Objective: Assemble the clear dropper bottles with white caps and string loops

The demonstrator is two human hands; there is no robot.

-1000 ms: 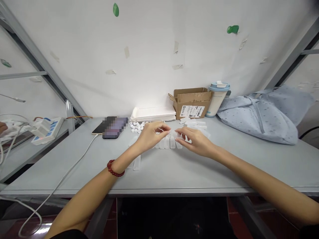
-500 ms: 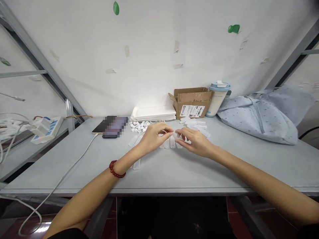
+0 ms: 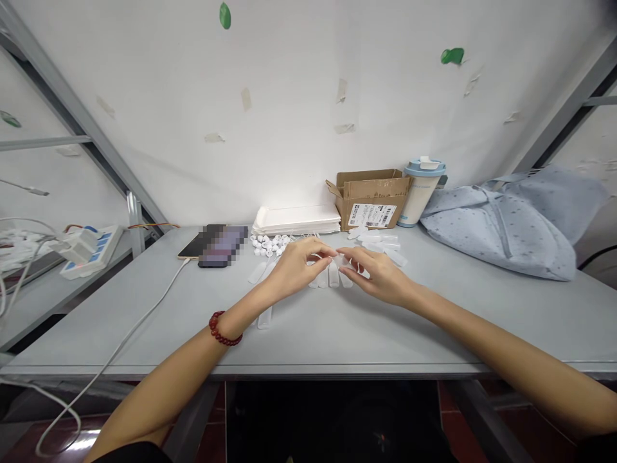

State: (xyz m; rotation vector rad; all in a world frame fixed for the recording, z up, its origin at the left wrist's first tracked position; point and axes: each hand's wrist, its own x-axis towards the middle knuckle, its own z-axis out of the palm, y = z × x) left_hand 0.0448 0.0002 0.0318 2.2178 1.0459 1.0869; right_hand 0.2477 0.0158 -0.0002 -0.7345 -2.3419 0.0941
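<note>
My left hand [image 3: 304, 269] is closed in a pinch, thumb against the fingers, its tips nearly meeting those of my right hand. What it pinches, if anything, is hidden. My right hand [image 3: 375, 273] curls its thumb and fingers around a small translucent plastic tube [image 3: 341, 260], mostly covered by the fingers. Beneath both hands, several similar translucent tubes [image 3: 333, 276] lie in a row on the grey table [image 3: 385, 341]. One more tube [image 3: 265, 319] lies by my left forearm. Small white caps [image 3: 270, 244] are heaped beyond my left hand.
Behind the caps is a stack of white trays or sheets [image 3: 299, 220]. An open cardboard box [image 3: 371, 199], a blue-lidded cup [image 3: 420, 196] and a pale blue cloth bag [image 3: 501, 231] stand to the right. Phones [image 3: 212, 247] with a white cable [image 3: 139, 325] lie left.
The fingertips of my two hands have shifted slightly, and my right fingers now cover more of the translucent tube. Things on the table stay where they were.
</note>
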